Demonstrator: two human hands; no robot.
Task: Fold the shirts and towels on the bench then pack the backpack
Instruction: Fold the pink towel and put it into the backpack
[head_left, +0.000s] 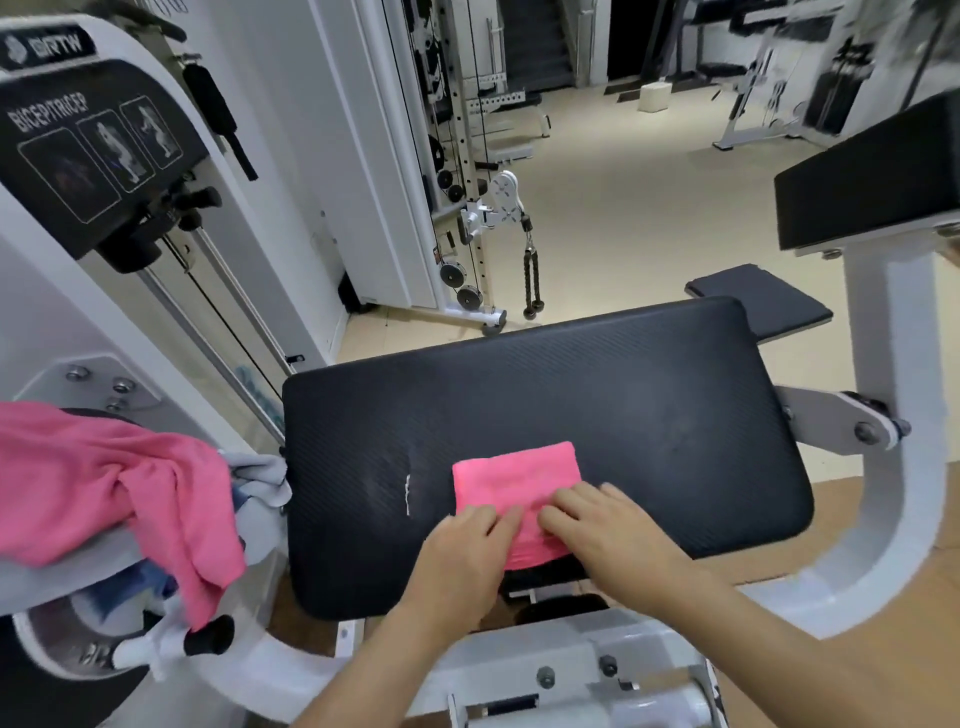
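Note:
A small pink towel (519, 480), folded into a compact rectangle, lies on the near edge of the black padded bench (597, 395). My left hand (462, 551) rests flat on its near left corner with fingers straight. My right hand (602, 525) presses flat on its near right part, fingers pointing left. To the left, a larger pink cloth (104, 483) hangs unfolded over the machine's frame, with a grey-white cloth (257, 480) bunched beside it. No backpack is in view.
A white bicep/tricep machine (93, 140) stands at the left, with its white frame (883, 519) curving round the bench on the right. A second black pad (862, 176) sits raised at the right. Cable machines (467, 208) stand behind on the beige floor.

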